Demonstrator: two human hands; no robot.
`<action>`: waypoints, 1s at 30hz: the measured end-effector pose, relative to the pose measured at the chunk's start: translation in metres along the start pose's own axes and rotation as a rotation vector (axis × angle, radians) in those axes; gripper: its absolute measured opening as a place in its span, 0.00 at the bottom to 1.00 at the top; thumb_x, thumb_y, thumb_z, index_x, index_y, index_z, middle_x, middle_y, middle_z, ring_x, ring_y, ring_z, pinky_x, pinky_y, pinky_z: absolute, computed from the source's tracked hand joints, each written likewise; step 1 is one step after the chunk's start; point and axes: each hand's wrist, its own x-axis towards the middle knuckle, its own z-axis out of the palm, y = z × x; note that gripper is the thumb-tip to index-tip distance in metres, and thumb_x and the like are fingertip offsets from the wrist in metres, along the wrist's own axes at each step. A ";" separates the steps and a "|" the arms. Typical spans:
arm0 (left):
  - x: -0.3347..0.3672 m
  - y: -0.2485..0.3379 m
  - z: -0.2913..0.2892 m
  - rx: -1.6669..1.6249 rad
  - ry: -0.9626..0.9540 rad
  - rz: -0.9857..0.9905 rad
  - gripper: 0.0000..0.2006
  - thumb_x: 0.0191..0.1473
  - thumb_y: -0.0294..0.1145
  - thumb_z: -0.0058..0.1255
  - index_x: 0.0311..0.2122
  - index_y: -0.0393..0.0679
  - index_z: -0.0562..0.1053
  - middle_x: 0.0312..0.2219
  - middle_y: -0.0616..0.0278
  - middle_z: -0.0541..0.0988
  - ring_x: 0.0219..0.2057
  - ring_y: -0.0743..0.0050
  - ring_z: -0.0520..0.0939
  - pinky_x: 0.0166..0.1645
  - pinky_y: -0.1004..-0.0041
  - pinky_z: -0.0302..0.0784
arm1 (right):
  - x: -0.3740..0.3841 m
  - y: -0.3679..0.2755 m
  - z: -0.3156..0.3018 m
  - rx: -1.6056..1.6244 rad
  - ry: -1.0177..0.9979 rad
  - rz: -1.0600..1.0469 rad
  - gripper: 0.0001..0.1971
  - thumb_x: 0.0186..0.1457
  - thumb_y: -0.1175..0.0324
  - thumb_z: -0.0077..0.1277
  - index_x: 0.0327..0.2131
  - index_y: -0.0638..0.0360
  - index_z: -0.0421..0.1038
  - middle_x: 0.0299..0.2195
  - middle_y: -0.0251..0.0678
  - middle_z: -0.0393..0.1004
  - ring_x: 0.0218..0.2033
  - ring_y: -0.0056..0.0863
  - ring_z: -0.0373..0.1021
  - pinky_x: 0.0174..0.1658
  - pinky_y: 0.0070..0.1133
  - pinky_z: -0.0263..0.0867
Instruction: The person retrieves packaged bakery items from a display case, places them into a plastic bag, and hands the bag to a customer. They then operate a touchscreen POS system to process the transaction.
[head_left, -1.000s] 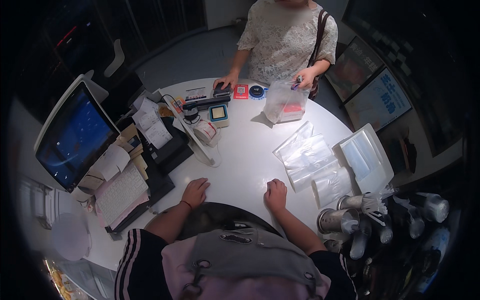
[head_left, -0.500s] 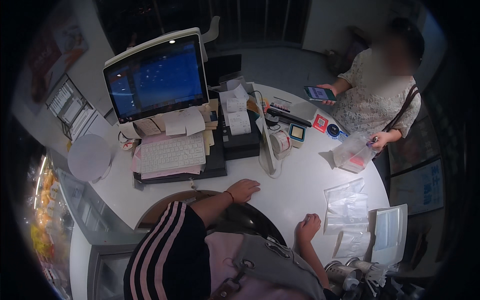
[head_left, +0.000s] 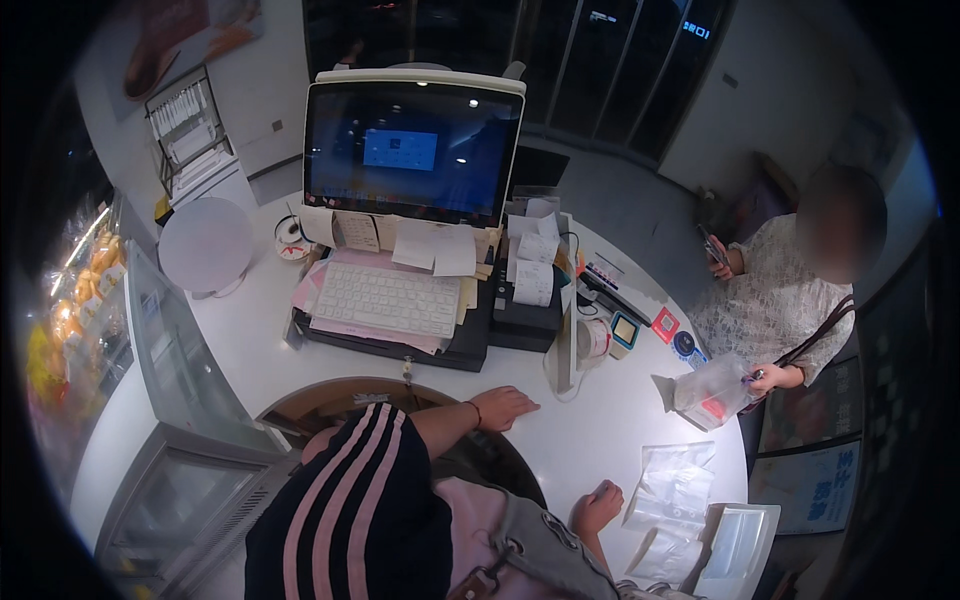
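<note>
My left hand rests palm down on the white counter, fingers stretched out and nothing in them. It lies in front of a black cash drawer that bears a white keyboard. My right hand sits on the counter's right part with its fingers curled in, and I see nothing held in it. Beside it are flat clear plastic bags. Behind the keyboard stands a monitor with a small light-blue window on its dark-blue screen.
Across the counter a person holds a phone and a clear plastic bag with something red inside. A receipt printer, a tape roll and a small square scanner stand right of the keyboard. An open white box lies lower right.
My view has swung up and left. The light-blue window has appeared on the monitor. The other person's phone has tilted from flat to nearly upright. My hands stay on the counter.
</note>
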 end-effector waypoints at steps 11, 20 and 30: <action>-0.009 0.008 0.002 0.199 -0.019 0.005 0.29 0.45 0.32 0.49 0.57 0.54 0.65 0.52 0.65 0.72 0.53 0.66 0.71 0.58 0.52 0.59 | -0.018 0.008 -0.001 -0.023 0.045 -0.009 0.27 0.40 0.76 0.44 0.49 0.67 0.64 0.56 0.50 0.60 0.56 0.48 0.57 0.59 0.43 0.48; -0.003 0.011 -0.010 0.250 -0.121 0.017 0.29 0.46 0.34 0.50 0.57 0.53 0.65 0.55 0.60 0.68 0.53 0.64 0.71 0.59 0.52 0.58 | -0.014 0.020 0.001 -0.172 -0.246 -0.133 0.31 0.40 0.72 0.48 0.54 0.54 0.63 0.58 0.42 0.58 0.59 0.42 0.54 0.58 0.50 0.45; 0.001 0.013 -0.005 0.185 -0.040 0.047 0.26 0.42 0.32 0.50 0.51 0.51 0.71 0.51 0.55 0.71 0.50 0.57 0.72 0.55 0.54 0.62 | -0.029 0.034 0.012 -0.119 -0.058 -0.184 0.27 0.44 0.74 0.48 0.52 0.55 0.65 0.55 0.41 0.64 0.58 0.40 0.58 0.58 0.45 0.50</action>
